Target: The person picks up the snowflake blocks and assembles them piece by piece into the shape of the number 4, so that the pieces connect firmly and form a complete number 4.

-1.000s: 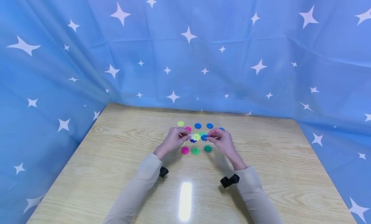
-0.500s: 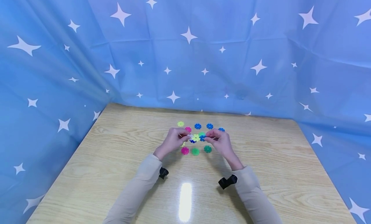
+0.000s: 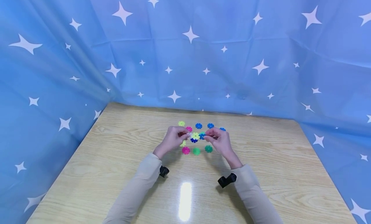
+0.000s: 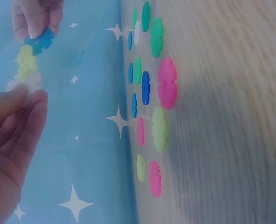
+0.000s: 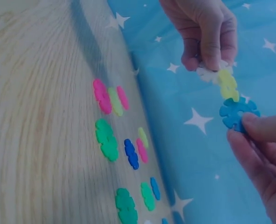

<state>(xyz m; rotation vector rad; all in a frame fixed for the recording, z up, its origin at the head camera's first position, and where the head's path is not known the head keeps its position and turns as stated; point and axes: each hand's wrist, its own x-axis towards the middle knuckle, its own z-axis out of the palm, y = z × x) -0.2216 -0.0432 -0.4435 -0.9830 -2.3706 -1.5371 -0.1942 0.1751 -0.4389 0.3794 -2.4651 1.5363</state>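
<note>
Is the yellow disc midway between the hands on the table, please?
Off: wrist views show the yellow disc raised, apart from the table.

Blue cloth (image 3: 185, 56) fills the top of the head view, runs down both sides; white four-point stars (image 3: 190, 34) all over, different sizes. Creases (image 3: 130, 40) across upper middle. Wooden table (image 3: 290, 159), light, wavy grain, lower frame. Bright glare strip (image 3: 185, 201) on it, bottom centre. Left wrist view: cloth left, table right. Right wrist view: table left, cloth right.
</note>
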